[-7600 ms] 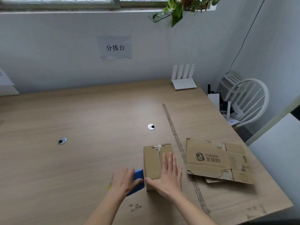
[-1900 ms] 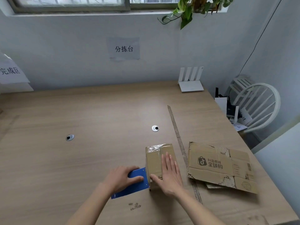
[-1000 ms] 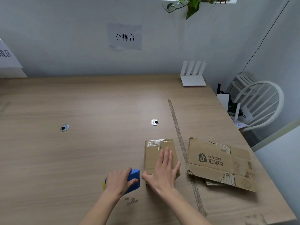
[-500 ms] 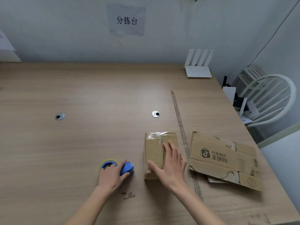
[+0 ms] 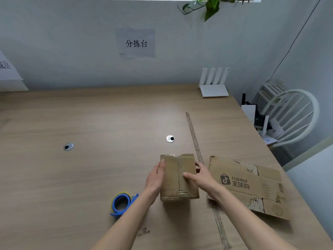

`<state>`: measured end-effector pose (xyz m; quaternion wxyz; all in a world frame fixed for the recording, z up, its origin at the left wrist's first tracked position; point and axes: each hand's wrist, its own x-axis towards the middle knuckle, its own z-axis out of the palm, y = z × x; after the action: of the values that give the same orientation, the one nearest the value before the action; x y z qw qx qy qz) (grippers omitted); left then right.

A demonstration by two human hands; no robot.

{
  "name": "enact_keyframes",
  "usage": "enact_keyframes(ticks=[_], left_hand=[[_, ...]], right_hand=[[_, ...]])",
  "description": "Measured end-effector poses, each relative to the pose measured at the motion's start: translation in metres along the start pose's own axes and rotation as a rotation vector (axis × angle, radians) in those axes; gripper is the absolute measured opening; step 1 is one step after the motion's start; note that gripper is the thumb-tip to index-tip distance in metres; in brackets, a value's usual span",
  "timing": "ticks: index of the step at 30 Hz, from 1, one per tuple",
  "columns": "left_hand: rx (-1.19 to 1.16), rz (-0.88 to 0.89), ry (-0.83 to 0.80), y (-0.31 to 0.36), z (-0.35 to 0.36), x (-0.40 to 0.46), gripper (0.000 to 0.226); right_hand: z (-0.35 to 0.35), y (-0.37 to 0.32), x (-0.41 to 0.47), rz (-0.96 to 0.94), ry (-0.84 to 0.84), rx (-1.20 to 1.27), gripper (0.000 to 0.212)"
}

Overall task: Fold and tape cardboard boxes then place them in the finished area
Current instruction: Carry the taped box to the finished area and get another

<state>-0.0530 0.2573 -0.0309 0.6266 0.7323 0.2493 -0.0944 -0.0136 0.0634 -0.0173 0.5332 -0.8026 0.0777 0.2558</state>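
Both hands grasp the taped box (image 5: 178, 175) near the table's (image 5: 90, 177) front middle: the left hand (image 5: 155, 179) wraps its left side, the right hand (image 5: 200, 177) its right, thumb on top. The tape dispenser (image 5: 122, 203) lies released at the box's 8 o'clock; flattened cardboard (image 5: 248, 184) lies at 3 o'clock.

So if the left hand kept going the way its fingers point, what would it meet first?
Nothing soon: the left hand grips the box and points up the bare table; probably the wall eventually.

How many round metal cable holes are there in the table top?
2. One grommet is on the left part of the table; the other grommet is just beyond the taped box. None seems hidden.
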Motion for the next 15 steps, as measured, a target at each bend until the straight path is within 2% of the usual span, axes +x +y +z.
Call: enact_keyframes(ticks=[2,4,5,7,10,13,15], left_hand=[[-0.183,0.002,0.039,0.026,-0.003,0.0,0.052],[-0.321,0.072,0.088,0.058,-0.007,-0.001,0.052],[-0.356,0.121,0.125,0.074,-0.009,-0.002,0.05],[-0.402,0.223,0.18,0.101,-0.012,-0.008,0.038],[-0.432,0.353,0.146,0.131,-0.021,-0.015,0.022],[-0.4,0.403,0.13,0.151,-0.036,-0.025,0.046],[-0.364,0.41,0.147,0.158,-0.042,-0.028,0.052]], right_hand=[[-0.013,-0.025,-0.002,-0.047,0.018,0.1,0.088],[-0.024,-0.058,-0.005,-0.085,0.067,0.15,0.11],[-0.028,-0.074,-0.008,-0.118,0.099,0.126,0.114],[-0.034,-0.101,-0.014,-0.234,0.162,0.058,0.109],[-0.044,-0.133,-0.024,-0.399,0.214,0.062,0.096],[-0.056,-0.156,-0.033,-0.503,0.177,0.053,0.099],[-0.06,-0.166,-0.039,-0.569,0.132,0.02,0.1]])
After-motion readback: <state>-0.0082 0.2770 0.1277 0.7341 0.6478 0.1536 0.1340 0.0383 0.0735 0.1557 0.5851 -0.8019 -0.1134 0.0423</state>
